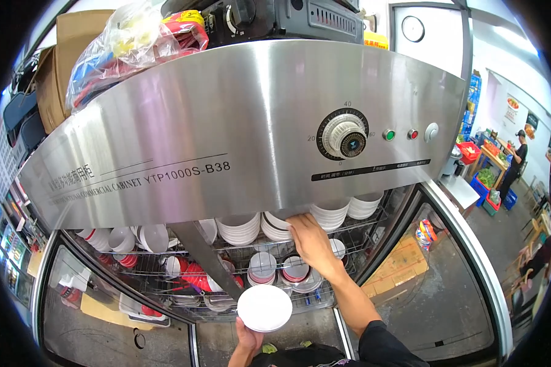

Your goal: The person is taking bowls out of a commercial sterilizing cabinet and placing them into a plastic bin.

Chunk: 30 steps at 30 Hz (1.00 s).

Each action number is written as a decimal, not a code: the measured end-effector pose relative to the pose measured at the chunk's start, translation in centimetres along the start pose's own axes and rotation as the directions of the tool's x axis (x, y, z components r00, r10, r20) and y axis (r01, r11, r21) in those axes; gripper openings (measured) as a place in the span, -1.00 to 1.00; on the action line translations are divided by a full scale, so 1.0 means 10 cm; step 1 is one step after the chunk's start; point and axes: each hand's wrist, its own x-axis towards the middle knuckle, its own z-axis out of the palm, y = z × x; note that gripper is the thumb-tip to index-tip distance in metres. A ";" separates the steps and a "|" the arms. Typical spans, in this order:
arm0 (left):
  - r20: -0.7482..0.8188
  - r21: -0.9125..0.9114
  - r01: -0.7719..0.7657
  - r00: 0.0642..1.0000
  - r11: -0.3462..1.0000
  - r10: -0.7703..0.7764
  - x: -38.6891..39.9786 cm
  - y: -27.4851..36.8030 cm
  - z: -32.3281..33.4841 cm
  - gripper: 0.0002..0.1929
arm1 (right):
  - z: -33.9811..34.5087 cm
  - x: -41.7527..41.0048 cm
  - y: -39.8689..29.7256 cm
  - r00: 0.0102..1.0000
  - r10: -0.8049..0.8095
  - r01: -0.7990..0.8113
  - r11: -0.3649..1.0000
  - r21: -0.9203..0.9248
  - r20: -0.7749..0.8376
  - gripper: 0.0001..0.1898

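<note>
My left hand [249, 337] holds a small stack of white bowls or plates [265, 308] from below, low in the picture, in front of the cabinet. My right hand [308, 238] reaches to the top wire shelf, its fingers at the rim of a stack of white bowls [275, 227]; whether they grip a bowl is hard to see. Beside it stand another stack of white bowls [239, 229] on the left and a third bowl stack [329, 215] on the right. The upper parts of these stacks are hidden by the steel cabinet's front panel [220, 114].
Glass doors stand open at the left [115, 293] and right [434, 275]. A steel centre post [209, 261] divides the opening. Lower wire shelves hold red and white bowls [262, 266]. Bags [133, 41] and a portable stove [284, 20] lie on top. A person [518, 158] stands far right.
</note>
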 end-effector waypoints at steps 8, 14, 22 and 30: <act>0.024 0.064 0.001 1.000 0.998 -0.002 0.01 0.01 -0.03 0.12 | -0.07 0.04 -0.03 0.998 -0.038 0.042 0.997 0.069 -0.058 -0.84; 0.032 0.084 -0.025 0.999 0.996 0.022 0.07 0.02 0.01 0.09 | -0.14 -0.03 -0.07 0.994 -0.090 0.093 0.995 0.036 -0.065 -0.82; 0.017 0.038 -0.024 1.000 0.999 0.024 0.16 0.07 0.02 0.05 | -0.28 -0.30 -0.26 0.990 -0.110 0.115 0.991 0.064 -0.087 -0.78; 0.025 -0.003 0.036 0.999 0.999 -0.035 0.16 0.20 0.07 -0.02 | -0.33 -0.57 -0.58 0.979 -0.204 0.203 0.974 0.101 -0.002 -0.67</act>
